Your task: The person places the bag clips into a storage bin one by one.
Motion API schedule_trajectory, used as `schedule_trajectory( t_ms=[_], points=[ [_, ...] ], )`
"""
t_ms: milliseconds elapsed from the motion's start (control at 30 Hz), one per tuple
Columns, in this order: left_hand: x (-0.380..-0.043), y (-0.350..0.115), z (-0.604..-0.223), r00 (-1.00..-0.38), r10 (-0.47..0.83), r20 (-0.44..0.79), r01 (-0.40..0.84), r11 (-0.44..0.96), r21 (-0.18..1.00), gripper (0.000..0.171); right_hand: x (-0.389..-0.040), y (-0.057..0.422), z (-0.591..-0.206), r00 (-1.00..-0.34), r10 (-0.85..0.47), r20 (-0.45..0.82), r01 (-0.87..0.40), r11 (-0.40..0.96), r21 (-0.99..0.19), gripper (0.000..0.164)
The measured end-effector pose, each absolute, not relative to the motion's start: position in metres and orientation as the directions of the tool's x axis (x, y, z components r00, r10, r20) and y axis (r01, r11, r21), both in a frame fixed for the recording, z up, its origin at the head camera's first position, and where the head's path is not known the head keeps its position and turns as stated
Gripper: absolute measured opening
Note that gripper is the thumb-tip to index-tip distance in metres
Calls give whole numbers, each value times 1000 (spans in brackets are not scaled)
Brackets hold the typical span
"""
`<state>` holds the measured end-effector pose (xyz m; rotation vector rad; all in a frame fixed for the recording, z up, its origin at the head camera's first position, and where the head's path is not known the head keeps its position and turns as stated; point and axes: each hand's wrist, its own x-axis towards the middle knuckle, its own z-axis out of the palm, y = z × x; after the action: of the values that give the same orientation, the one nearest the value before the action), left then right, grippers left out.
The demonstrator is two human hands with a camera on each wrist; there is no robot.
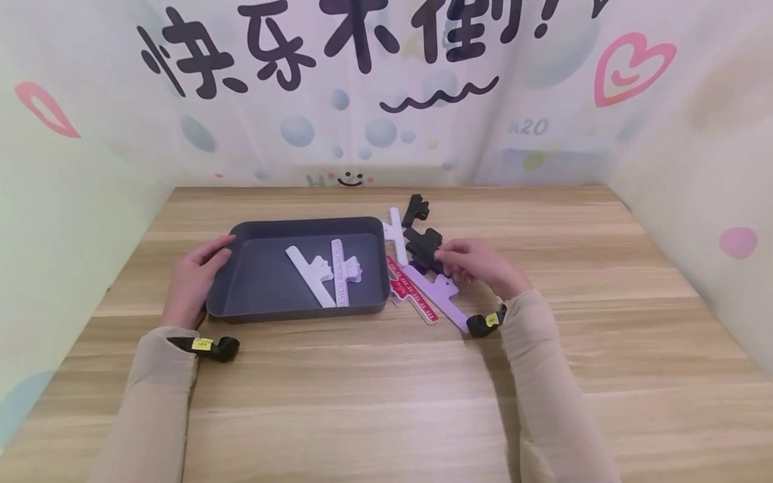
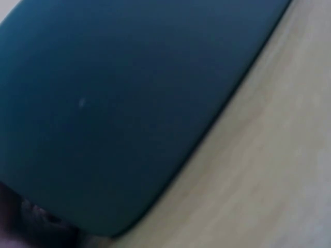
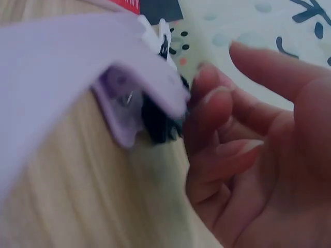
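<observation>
My left hand (image 1: 192, 276) holds the left side of a dark grey rectangular tray (image 1: 247, 314), thumb and fingertips at its rim. The tray's outer wall (image 2: 129, 103) fills most of the left wrist view. Inside it lie a white clip (image 1: 311, 274) and a pale pink clip with ruler marks (image 1: 340, 272). My right hand (image 1: 480, 265) is at a black clip (image 1: 425, 245) in a pile right of the tray. In the right wrist view its thumb stands apart from its bent fingers (image 3: 212, 111), nothing between them. Closest to that camera is a purple clip (image 3: 62, 67).
Also in the pile are a white clip (image 1: 395, 235), another black clip (image 1: 415, 209) and a red clip with ruler marks (image 1: 417, 295), close against the tray's right wall. A printed curtain (image 1: 362, 80) hangs behind the wooden table (image 1: 362, 389).
</observation>
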<state>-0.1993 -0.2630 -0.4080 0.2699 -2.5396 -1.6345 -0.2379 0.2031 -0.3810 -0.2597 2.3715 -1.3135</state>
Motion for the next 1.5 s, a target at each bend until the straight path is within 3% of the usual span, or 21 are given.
schedule_trajectory(
  t_ms=[333,600,900,1500],
  points=[
    [-200,-263,-410,-980,-200,-13,-89,378,922,44,-235,227,-398,-829,-469,-306,36,500,-865,31],
    [-198,-264,-408,-981,-196,-12,-86,375,923,45,-231,228,-392,-791,-480,-379,49,568,-822,34],
    [-196,-265,-408,-981,-196,-7,-84,387,918,46,-227,223,-390,-766,-476,-432,82,594,-800,28],
    [-195,-263,-406,-983,-185,-18,-89,383,920,47,-225,230,-393,-764,-500,-407,79,554,-829,29]
  ],
)
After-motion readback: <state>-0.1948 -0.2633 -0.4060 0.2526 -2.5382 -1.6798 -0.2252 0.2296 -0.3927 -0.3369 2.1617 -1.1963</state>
